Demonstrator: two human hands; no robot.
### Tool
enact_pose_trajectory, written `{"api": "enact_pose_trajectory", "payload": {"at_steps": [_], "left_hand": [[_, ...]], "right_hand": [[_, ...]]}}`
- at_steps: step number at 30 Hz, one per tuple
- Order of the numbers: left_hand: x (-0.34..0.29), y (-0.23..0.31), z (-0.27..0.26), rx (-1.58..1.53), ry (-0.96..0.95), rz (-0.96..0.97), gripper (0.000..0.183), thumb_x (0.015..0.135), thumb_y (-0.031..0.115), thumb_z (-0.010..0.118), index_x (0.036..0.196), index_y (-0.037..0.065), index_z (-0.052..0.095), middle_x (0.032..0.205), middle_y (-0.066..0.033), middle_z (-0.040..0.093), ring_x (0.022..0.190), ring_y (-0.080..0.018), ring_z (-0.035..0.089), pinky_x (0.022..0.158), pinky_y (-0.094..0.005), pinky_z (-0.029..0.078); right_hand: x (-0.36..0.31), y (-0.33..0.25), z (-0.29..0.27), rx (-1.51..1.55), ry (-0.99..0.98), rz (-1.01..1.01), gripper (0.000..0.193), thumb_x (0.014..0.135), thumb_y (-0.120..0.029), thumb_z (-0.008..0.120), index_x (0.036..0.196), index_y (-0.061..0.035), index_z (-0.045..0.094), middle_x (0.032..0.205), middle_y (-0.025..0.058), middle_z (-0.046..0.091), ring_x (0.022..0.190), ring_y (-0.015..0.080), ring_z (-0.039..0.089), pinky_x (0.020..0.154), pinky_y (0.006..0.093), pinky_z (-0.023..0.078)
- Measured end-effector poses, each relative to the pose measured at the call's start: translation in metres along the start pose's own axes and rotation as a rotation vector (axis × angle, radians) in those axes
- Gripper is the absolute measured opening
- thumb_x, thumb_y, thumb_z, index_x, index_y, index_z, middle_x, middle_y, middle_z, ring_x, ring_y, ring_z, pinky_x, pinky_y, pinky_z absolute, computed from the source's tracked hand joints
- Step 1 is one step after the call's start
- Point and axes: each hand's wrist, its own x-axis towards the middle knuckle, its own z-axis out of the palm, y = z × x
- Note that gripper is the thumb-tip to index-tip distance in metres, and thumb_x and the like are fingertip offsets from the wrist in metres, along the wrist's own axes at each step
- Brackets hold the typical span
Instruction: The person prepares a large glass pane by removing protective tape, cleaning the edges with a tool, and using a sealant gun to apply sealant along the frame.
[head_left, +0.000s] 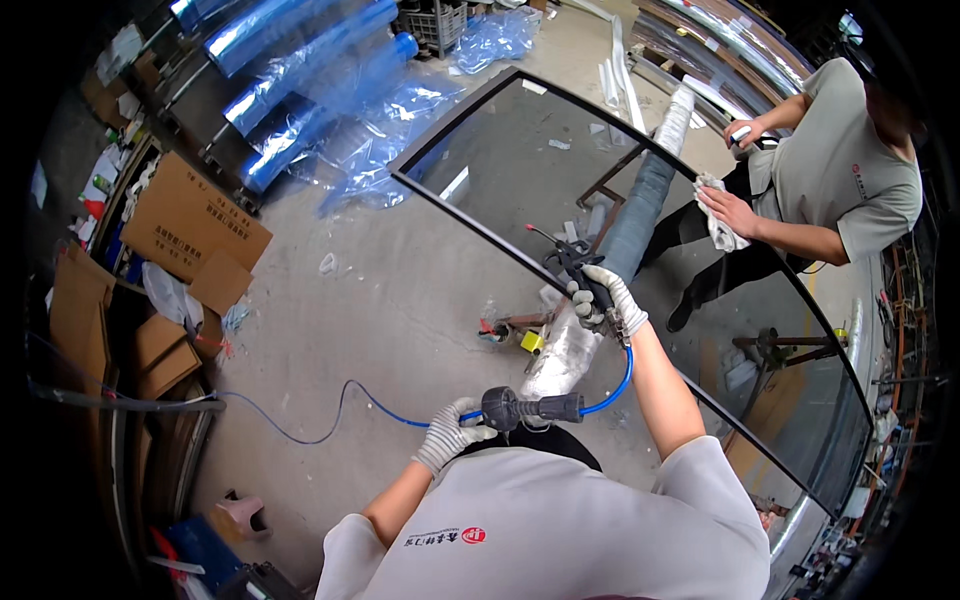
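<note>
My right hand (pixel 615 297), in a striped work glove, is closed round the grip of a black air gun (pixel 572 262) at the near edge of a large glass pane (pixel 500 140) with a black border. A red tip shows at the gun's far end. From its grip a blue air hose (pixel 628 375) curves down to a black cylindrical fitting (pixel 520 408) in front of my body. Beside that fitting, my gloved left hand (pixel 452 436) is wrapped round the hose, which trails off to the left. The pane lies on padded, plastic-wrapped supports (pixel 645 205).
Across the pane, a co-worker wipes the glass with a white cloth (pixel 720 212) and holds a small object in the other hand. Rolls of blue film (pixel 300 80) stand far left. Cardboard boxes (pixel 195 215) fill the left side; a pinkish stool (pixel 243 515) is lower left.
</note>
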Motion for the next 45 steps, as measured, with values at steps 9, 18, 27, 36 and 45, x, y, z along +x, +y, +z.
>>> {"api": "enact_pose_trajectory", "payload": {"at_steps": [9, 18, 27, 36, 45], "left_hand": [[-0.006, 0.005, 0.000, 0.060, -0.144, 0.093, 0.061, 0.060, 0.013, 0.082, 0.114, 0.000, 0.058, 0.103, -0.0107, 0.060, 0.099, -0.0218, 0.061, 0.087, -0.0322, 0.050], [0.033, 0.029, 0.046, 0.446, -0.377, 0.403, 0.069, 0.056, 0.037, 0.082, 0.112, 0.003, 0.062, 0.102, -0.0171, 0.066, 0.096, -0.0276, 0.064, 0.086, -0.0355, 0.048], [0.040, 0.033, 0.065, 0.261, -0.546, 0.126, 0.076, 0.056, 0.013, 0.086, 0.122, -0.005, 0.052, 0.113, -0.0155, 0.062, 0.105, -0.0217, 0.061, 0.089, -0.0326, 0.050], [0.058, 0.036, 0.155, 0.214, -0.450, 0.131, 0.065, 0.065, 0.021, 0.082, 0.119, -0.002, 0.053, 0.107, -0.0122, 0.063, 0.097, -0.0200, 0.061, 0.086, -0.0330, 0.049], [0.051, 0.053, 0.251, 0.597, -0.419, 0.104, 0.062, 0.062, 0.029, 0.082, 0.113, 0.001, 0.059, 0.100, -0.0135, 0.067, 0.092, -0.0229, 0.065, 0.084, -0.0305, 0.051]], "right_hand": [[-0.060, 0.048, -0.005, 0.010, 0.089, -0.380, 0.062, 0.086, -0.052, 0.048, 0.108, 0.0050, 0.055, 0.090, 0.0147, 0.064, 0.079, 0.0276, 0.064, 0.062, 0.0340, 0.054], [-0.147, 0.113, 0.000, 0.040, 0.194, -0.367, 0.051, 0.087, -0.045, 0.052, 0.101, 0.0040, 0.056, 0.068, 0.0079, 0.058, 0.054, 0.0198, 0.052, 0.046, 0.0268, 0.041], [-0.204, 0.150, -0.041, 0.095, 0.284, -0.521, 0.051, 0.085, -0.046, 0.054, 0.107, 0.0008, 0.056, 0.076, 0.0066, 0.061, 0.065, 0.0234, 0.061, 0.060, 0.0325, 0.050], [-0.345, 0.205, -0.141, 0.645, 0.939, -1.378, 0.034, 0.078, -0.041, 0.065, 0.087, -0.0095, 0.057, 0.074, 0.0018, 0.058, 0.068, 0.0203, 0.057, 0.054, 0.0312, 0.049], [-0.408, 0.192, -0.177, 0.381, 0.750, -1.189, 0.056, 0.081, -0.051, 0.059, 0.111, -0.0043, 0.059, 0.095, 0.0087, 0.065, 0.084, 0.0234, 0.064, 0.068, 0.0360, 0.055]]}}
